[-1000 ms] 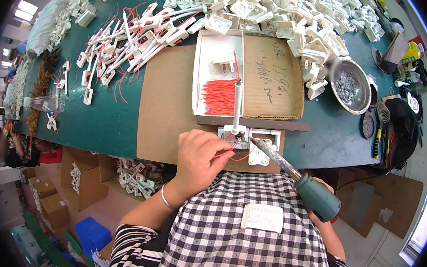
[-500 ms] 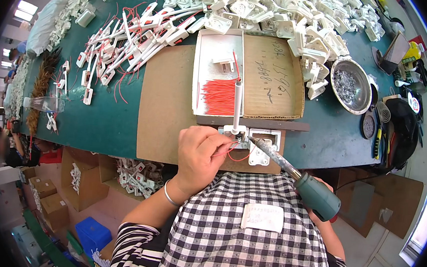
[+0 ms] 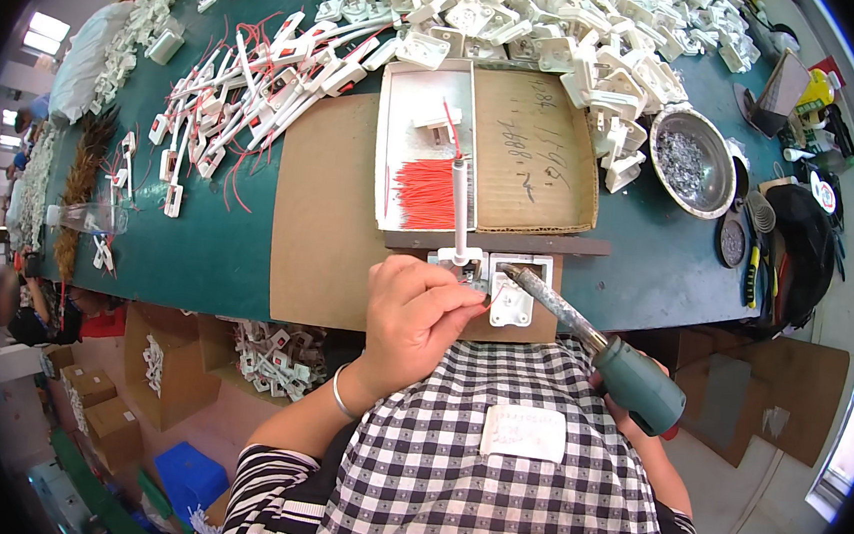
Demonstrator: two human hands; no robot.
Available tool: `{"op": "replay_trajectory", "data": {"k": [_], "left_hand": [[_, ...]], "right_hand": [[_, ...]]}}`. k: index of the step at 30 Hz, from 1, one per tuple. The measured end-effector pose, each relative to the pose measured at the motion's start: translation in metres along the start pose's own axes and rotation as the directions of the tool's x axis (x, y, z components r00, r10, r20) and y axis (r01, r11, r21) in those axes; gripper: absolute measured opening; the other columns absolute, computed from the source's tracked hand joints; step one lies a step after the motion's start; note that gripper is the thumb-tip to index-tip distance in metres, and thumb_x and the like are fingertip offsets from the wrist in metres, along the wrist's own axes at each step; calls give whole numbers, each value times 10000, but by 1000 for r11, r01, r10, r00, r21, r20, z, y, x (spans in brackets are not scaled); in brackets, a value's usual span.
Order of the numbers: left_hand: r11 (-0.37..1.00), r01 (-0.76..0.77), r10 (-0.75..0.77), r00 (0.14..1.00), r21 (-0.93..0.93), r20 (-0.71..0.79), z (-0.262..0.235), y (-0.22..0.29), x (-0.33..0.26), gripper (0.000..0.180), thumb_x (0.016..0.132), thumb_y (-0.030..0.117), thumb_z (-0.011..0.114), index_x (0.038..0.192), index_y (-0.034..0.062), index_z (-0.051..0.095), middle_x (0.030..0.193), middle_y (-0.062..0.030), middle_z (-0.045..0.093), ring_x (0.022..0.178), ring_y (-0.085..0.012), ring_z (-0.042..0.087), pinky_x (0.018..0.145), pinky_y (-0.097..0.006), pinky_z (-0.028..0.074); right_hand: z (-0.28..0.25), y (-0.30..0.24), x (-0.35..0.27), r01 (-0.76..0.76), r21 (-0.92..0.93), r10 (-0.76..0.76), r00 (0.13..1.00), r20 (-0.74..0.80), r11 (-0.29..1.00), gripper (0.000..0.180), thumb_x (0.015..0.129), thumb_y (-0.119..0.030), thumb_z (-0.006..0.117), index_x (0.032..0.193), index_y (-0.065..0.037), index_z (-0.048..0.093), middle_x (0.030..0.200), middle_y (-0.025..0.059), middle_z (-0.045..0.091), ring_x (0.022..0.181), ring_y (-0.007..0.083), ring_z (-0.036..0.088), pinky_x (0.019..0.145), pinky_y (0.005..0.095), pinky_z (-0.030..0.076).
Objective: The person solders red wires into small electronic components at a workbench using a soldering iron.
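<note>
Left grip (image 3: 421, 312) is pinching something unclear, a white housing (image 3: 511, 309) lying at its three o'clock; right grip (image 3: 625, 417) is clasping the soldering iron (image 3: 642, 386).

- Left hand (image 3: 413, 316): bare, a plain silvery bangle (image 3: 340, 391) at seven o'clock in the view
- Black-and-white striped sleeve (image 3: 269, 470), also seven o'clock
- Black-and-white checked apron (image 3: 474, 502), five to six o'clock
- White patch (image 3: 524, 432) with faint writing, five o'clock

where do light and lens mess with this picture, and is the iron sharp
Head view: the upper-left windows are washed out white; the table bows along its front edge; the corners fall to black; the soldering iron looks fairly sharp.
</note>
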State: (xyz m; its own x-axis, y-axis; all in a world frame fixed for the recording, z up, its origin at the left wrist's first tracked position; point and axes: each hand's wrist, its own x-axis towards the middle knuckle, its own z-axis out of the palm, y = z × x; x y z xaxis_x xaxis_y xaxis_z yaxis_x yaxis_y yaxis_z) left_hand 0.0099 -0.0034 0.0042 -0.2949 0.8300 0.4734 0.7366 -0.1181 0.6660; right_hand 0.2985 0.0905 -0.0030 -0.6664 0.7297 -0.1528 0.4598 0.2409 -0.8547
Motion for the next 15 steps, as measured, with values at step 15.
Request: {"op": "replay_trajectory", "data": {"k": [15], "left_hand": [[958, -25, 22, 1000, 284, 15, 29, 16, 6, 146, 606, 89, 719, 706, 139, 625, 1033, -9, 495, 978, -250, 397, 858, -367, 277]], "right_hand": [[-13, -1, -20, 197, -19, -198, 979, -51, 980, 293, 773, -201, 643, 981, 6, 632, 932, 119, 656, 805, 246, 648, 729, 317, 519]]}}
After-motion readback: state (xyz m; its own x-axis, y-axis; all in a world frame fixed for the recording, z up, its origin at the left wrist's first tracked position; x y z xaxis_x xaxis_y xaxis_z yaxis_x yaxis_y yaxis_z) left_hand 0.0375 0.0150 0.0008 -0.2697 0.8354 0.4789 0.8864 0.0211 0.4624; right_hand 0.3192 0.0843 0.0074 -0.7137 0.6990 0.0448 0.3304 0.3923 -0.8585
